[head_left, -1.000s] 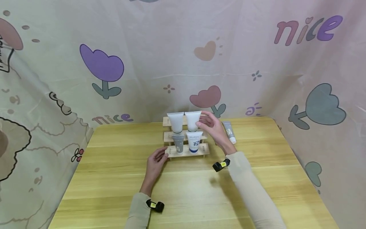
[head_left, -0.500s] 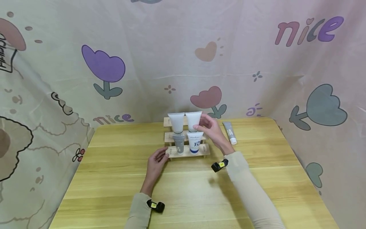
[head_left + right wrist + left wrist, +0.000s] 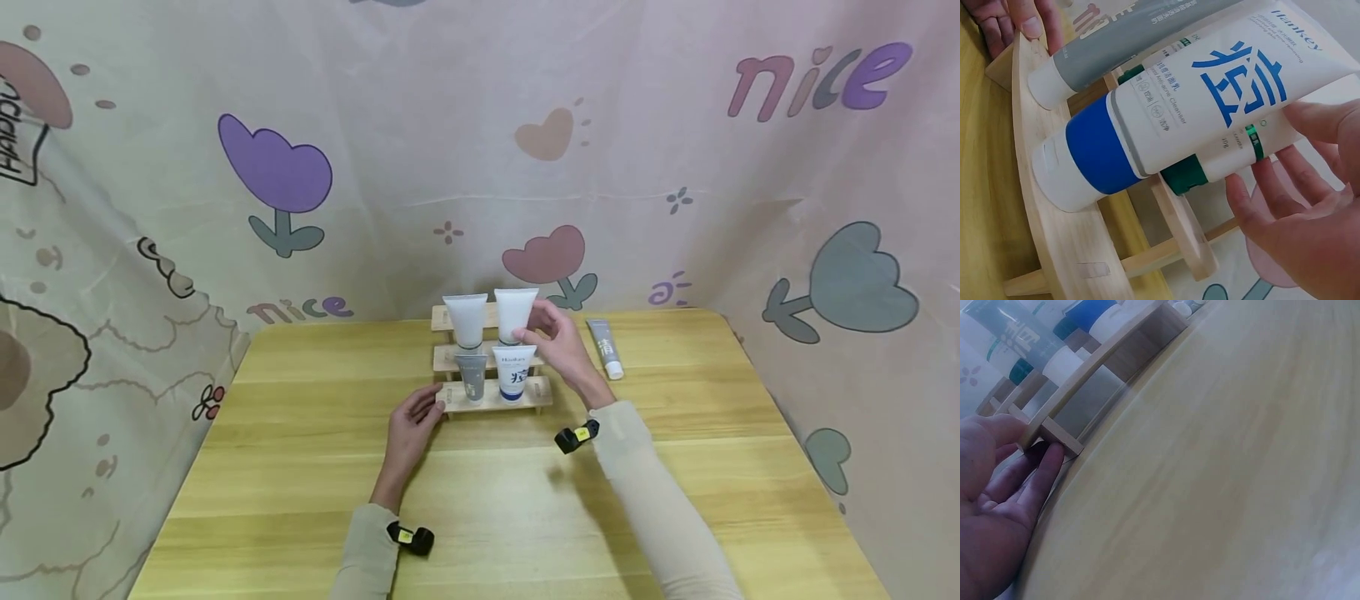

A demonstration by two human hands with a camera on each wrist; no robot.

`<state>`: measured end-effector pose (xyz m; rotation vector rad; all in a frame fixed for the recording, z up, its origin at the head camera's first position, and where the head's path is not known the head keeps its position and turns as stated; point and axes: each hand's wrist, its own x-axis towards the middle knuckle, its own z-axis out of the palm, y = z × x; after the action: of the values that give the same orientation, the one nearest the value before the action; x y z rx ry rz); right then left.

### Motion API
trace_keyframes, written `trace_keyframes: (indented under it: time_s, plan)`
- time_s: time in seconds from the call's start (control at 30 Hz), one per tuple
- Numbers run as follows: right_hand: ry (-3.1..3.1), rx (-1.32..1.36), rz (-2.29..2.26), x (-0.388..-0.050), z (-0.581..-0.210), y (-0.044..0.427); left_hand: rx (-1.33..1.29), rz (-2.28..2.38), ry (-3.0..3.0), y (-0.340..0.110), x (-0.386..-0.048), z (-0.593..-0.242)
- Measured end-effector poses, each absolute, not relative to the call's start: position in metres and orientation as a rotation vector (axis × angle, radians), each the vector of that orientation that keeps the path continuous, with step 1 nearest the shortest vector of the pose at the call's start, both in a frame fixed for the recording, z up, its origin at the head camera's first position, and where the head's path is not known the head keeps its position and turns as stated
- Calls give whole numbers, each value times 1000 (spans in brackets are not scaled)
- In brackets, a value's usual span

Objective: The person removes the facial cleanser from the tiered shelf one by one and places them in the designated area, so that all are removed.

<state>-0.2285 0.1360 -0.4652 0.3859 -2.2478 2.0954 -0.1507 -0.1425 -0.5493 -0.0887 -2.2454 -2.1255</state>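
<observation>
A person's right hand grasps a white squeeze tube with a dark green cap at the right of the middle step of a three-tier wooden display rack, thumb in front and fingers behind; whether the cap touches the step is hard to tell. The left hand grips the left end of the lowest step, a fingertip against its short leg. A second white tube stands cap-down to the left on the middle step. Below, a gray tube with a white cap and a "Hankey" cleanser tube with a blue band stand side by side, caps down. Another gray tube lies on the wood-grain table to the right of the rack, its white cap toward the person. Behind hangs a pale backdrop printed with tulips, hearts and the word "nice."
</observation>
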Motion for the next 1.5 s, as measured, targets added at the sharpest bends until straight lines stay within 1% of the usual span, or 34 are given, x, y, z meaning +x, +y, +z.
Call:
trace_keyframes:
  time_s: [0.1, 0.33, 0.43, 0.7, 0.9, 1.1, 1.33, 1.5]
  plan:
    - [-2212, 358, 2088, -226, -463, 138, -96, -2131, -2240, -142, -151, -547]
    - [-2045, 304, 2163, -221, -461, 148, -66, -2142, -2237, -145, -162, -573]
    - [-1993, 284, 2202, -220, -459, 153, -79, -2137, -2224, -146, -163, -577]
    - [-2026, 236, 2154, -214, -457, 165, -117, -2114, -2207, -147, -162, -579]
    - [-2026, 229, 2121, -209, -460, 170, -95, -2105, -2224, -147, -163, -580]
    - [-2035, 212, 2075, -203, -463, 175, -70, -2107, -2251, -147, -162, -579]
    - [-2041, 156, 2067, -195, -471, 181, -86, -2102, -2252, -141, -150, -550]
    - [-2035, 78, 2085, -191, -475, 186, -103, -2102, -2241, -142, -151, -550]
